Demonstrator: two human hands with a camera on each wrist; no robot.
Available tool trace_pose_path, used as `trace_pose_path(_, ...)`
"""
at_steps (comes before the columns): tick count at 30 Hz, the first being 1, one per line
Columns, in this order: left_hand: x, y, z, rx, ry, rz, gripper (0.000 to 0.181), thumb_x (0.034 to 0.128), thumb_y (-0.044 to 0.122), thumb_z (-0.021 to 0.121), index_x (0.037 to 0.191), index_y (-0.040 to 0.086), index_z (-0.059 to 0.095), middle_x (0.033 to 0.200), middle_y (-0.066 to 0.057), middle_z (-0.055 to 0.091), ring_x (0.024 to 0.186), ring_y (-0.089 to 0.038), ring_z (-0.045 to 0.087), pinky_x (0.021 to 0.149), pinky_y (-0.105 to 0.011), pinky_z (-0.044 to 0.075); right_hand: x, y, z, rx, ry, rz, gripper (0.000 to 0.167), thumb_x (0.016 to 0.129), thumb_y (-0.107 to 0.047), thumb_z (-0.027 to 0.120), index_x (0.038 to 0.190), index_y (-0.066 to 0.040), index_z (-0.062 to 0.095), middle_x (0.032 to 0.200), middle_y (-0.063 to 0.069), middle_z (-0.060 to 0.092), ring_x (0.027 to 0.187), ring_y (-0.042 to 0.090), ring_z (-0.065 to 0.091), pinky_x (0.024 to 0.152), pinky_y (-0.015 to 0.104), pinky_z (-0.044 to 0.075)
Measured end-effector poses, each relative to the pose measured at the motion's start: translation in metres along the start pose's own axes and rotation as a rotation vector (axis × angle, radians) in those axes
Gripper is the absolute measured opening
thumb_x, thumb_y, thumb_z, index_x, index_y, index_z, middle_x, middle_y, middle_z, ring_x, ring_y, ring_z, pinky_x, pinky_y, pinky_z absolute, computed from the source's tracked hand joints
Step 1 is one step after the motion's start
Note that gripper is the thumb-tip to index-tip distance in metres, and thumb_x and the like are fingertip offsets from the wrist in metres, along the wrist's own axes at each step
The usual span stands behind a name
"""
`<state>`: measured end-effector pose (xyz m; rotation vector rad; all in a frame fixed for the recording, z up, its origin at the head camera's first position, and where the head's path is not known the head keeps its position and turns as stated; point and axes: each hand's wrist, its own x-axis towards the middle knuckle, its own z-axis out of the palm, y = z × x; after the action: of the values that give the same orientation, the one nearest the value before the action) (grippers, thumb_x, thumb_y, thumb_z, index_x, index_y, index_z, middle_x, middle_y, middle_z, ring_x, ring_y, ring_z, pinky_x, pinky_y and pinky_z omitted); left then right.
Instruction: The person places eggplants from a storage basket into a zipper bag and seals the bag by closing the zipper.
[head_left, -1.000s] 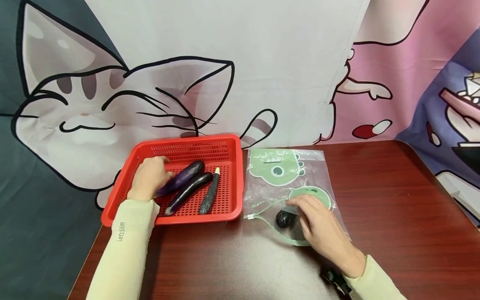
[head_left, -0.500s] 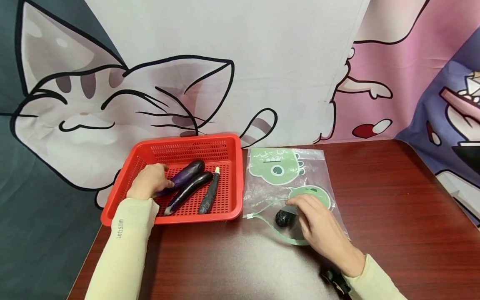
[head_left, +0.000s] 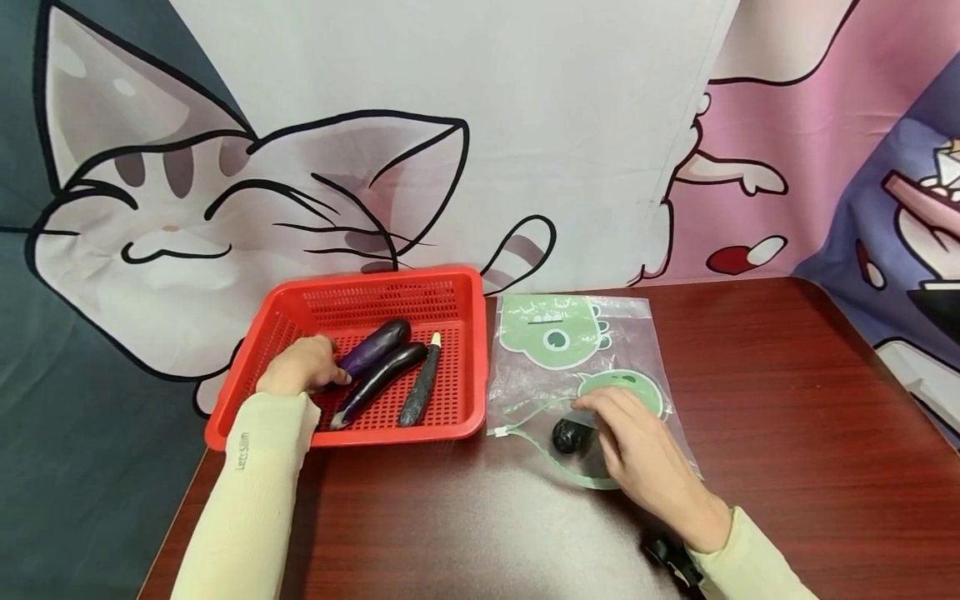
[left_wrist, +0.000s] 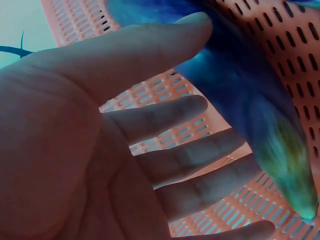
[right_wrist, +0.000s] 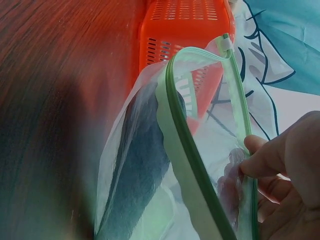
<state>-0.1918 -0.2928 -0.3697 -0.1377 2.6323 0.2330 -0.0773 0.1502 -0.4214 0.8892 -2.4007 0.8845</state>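
Note:
My left hand (head_left: 300, 365) reaches into a red plastic basket (head_left: 483, 367) beside a purple eggplant (head_left: 375, 348). In the left wrist view its thumb lies over the eggplant (left_wrist: 235, 75), while the nearly straight fingers extend towards its underside. Next to that eggplant lie a darker eggplant (head_left: 378, 385) and a dark, slim zucchini-like vegetable (head_left: 420, 387) with a pale stem end. My right hand (head_left: 645, 454) pinches the green rim of a clear zip bag (head_left: 525, 383), holding its mouth apart. Inside the bag is a long dark vegetable (right_wrist: 142, 145), with one rounded end (head_left: 570, 436) visible.
A dark red wooden table (head_left: 810, 417) carries the basket on the left and the bag to its right. Behind them hangs a cartoon-printed cloth (head_left: 585, 150). The bag's white slider (head_left: 501, 432) lies close to the basket's right side.
My left hand has moved slightly nearer and lower over the purple eggplant, its thumb sliding towards the darker one. My right hand and the bag stay in place.

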Motion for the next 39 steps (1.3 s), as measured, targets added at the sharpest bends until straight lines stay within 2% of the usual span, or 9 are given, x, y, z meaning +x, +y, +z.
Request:
trace_pose_path(8,-0.0015,0.0005,0.0014,0.009,-0.034,0.014,0.041,0.086,0.031,0.077,0.102,-0.001,0.057,0.085,-0.013,0.058,0.078,-0.027,0.056,0.069,-0.042,0.045,0.0015,-0.0002,-0.0018,-0.003,-0.004,0.0,0.031,0.086,0.01,0.053,0.11,-0.006,0.066,0.108,0.001,0.065,0.106,0.02,0.06,0.095,0.028,0.04)
trace_pose_path(16,-0.0019,-0.0015,0.0004,0.053,-0.036,0.081,0.037,0.0812,0.017,0.08,0.111,0.0,0.067,0.091,-0.011,0.065,0.083,-0.028,0.058,0.073,-0.047,0.049,0.0014,-0.0003,-0.0011,-0.012,0.002,-0.012,0.036,0.082,0.012,0.054,0.11,-0.007,0.065,0.109,0.001,0.065,0.106,0.02,0.059,0.095,0.031,0.041)
trace_pose_path(21,-0.0025,-0.0003,0.0011,0.041,-0.047,0.085,0.036,0.0831,0.014,0.079,0.115,0.0,0.067,0.094,-0.01,0.065,0.083,-0.027,0.057,0.074,-0.045,0.048,0.0011,-0.0005,-0.0014,-0.011,0.01,-0.019,0.036,0.082,0.013,0.054,0.11,-0.006,0.065,0.108,0.001,0.065,0.105,0.021,0.059,0.094,0.031,0.041)
trace_pose_path(28,-0.0069,0.0025,-0.0005,0.074,-0.047,0.09,0.022,0.0845,0.014,0.079,0.098,0.002,0.067,0.085,-0.01,0.062,0.078,-0.027,0.056,0.07,-0.044,0.048,0.0,-0.001,-0.0019,-0.011,-0.005,-0.004,0.034,0.084,0.012,0.054,0.111,-0.006,0.066,0.109,0.002,0.065,0.106,0.021,0.059,0.097,0.029,0.039)
trace_pose_path(33,-0.0078,0.0026,-0.0007,0.102,-0.035,0.097,0.02,0.0826,0.015,0.08,0.087,0.003,0.064,0.08,-0.009,0.061,0.074,-0.026,0.056,0.067,-0.043,0.047,0.0002,-0.0013,-0.0016,-0.012,-0.003,-0.004,0.034,0.084,0.012,0.053,0.11,-0.006,0.066,0.109,0.002,0.065,0.107,0.021,0.059,0.096,0.03,0.039)
trace_pose_path(39,-0.0061,0.0014,-0.0003,0.117,-0.04,0.126,0.021,0.0841,0.013,0.078,0.088,0.003,0.06,0.079,-0.009,0.059,0.074,-0.025,0.055,0.068,-0.041,0.046,0.0008,-0.0017,-0.0008,-0.018,0.003,-0.012,0.035,0.083,0.013,0.054,0.11,-0.006,0.066,0.108,0.001,0.065,0.105,0.021,0.059,0.095,0.03,0.04)
